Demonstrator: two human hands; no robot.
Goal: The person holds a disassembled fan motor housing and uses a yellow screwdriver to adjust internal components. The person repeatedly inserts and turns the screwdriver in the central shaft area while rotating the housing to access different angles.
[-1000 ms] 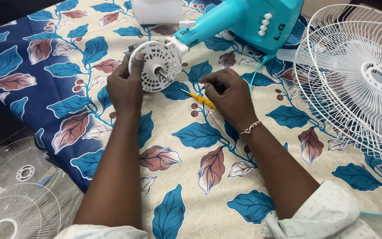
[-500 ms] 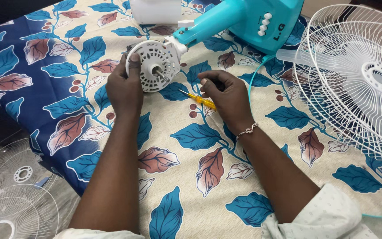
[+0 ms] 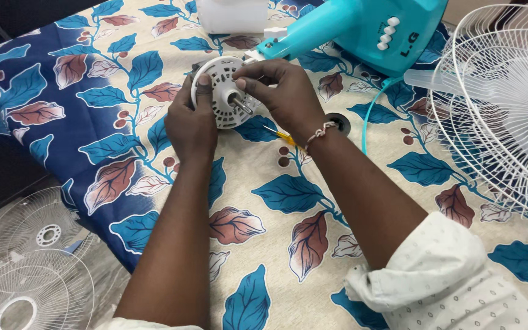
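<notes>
Now, white fan motor housing [image 3: 222, 91] clasped between left hand [image 3: 192, 125] fingers and right hand [image 3: 282, 95] fingers

The motor housing [image 3: 224, 91] is a round white disc with vent slots, standing on edge on the leaf-print cloth [image 3: 276, 208], its face toward the camera. A metal shaft [image 3: 241, 104] juts from its centre. It joins the teal fan body [image 3: 362, 27] behind it.

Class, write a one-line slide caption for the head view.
Both hands, left and right, hold a white fan motor housing above a leaf-patterned cloth.
</notes>
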